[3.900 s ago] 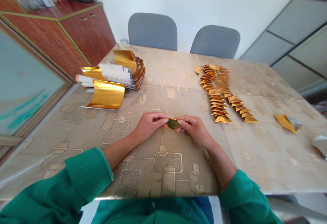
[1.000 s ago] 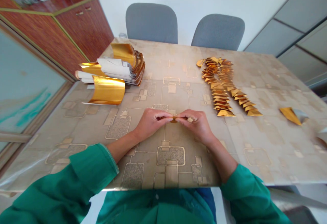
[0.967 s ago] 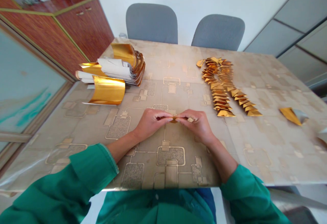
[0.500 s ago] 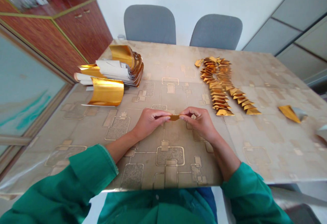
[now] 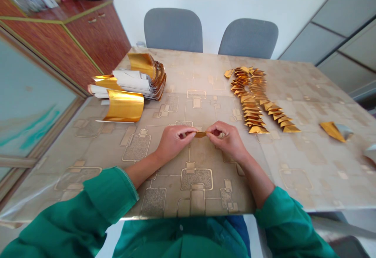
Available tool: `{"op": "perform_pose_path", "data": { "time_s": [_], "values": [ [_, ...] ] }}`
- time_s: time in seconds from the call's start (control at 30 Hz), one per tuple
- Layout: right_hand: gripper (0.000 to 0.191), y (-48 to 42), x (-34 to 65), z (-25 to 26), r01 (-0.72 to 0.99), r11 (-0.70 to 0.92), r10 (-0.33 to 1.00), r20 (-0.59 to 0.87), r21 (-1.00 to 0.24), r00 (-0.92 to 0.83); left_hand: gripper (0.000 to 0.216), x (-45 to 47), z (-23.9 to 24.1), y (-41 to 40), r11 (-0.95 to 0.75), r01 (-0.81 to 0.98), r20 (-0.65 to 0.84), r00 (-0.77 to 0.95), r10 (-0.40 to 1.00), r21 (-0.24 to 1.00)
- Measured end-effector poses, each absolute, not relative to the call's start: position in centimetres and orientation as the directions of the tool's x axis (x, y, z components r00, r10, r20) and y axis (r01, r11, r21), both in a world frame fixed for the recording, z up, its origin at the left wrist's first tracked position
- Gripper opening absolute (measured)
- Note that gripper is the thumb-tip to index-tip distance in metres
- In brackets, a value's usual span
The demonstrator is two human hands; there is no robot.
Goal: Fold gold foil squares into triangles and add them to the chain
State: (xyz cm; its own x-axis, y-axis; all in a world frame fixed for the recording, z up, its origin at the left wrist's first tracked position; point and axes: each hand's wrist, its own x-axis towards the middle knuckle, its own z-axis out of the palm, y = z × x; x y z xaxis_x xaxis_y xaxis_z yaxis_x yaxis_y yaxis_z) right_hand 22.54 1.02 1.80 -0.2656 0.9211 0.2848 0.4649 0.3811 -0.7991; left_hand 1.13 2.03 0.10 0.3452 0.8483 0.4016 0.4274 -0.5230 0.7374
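A small folded strip of gold foil paper [image 5: 201,134] is held between both hands just above the table [image 5: 182,160]. My left hand [image 5: 173,140] pinches its left end with closed fingers. My right hand [image 5: 227,138] pinches the right end, fingers curled. Both forearms come out of green sleeves at the table's near edge. The strip lies nearly flat and edge-on, so its folds are hard to see.
A stack of curled gold and white foil sheets [image 5: 135,81] lies at the back left, one loose gold sheet [image 5: 125,106] in front. Two rows of several folded gold pieces [image 5: 255,99] lie right of centre. Another folded piece [image 5: 333,130] sits far right. Two grey chairs [image 5: 173,30] stand behind.
The gold piece was tilted toward me and showed its face; it now lies flat and thin between my fingertips. My hands have stayed in the same spot, pinching both ends.
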Motion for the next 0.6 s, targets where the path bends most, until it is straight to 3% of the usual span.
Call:
{"op": "perform_pose_path", "data": {
  "time_s": [0.2,0.37,0.5,0.6],
  "values": [
    [0.009,1.2,23.2,2.0,0.502,0.503,0.864,0.412,-0.703,-0.289,0.013,0.7,0.4,2.5,-0.659,0.449,0.557,0.355,0.751,0.603],
    [0.014,1.3,23.9,1.5,0.610,0.600,0.794,0.477,-0.517,-0.377,0.017,0.4,0.2,2.7,-0.772,0.526,0.630,0.474,0.615,0.357],
    [0.022,0.7,24.4,1.1,0.735,0.627,0.764,0.388,-0.258,-0.515,0.024,0.7,0.0,2.0,-0.822,0.543,0.515,0.662,0.544,0.171],
    [0.025,0.0,24.9,0.9,0.735,0.664,0.734,0.310,-0.140,-0.604,0.024,1.0,0.1,1.3,-0.850,0.525,0.408,0.768,0.495,0.043]
  ]
}}
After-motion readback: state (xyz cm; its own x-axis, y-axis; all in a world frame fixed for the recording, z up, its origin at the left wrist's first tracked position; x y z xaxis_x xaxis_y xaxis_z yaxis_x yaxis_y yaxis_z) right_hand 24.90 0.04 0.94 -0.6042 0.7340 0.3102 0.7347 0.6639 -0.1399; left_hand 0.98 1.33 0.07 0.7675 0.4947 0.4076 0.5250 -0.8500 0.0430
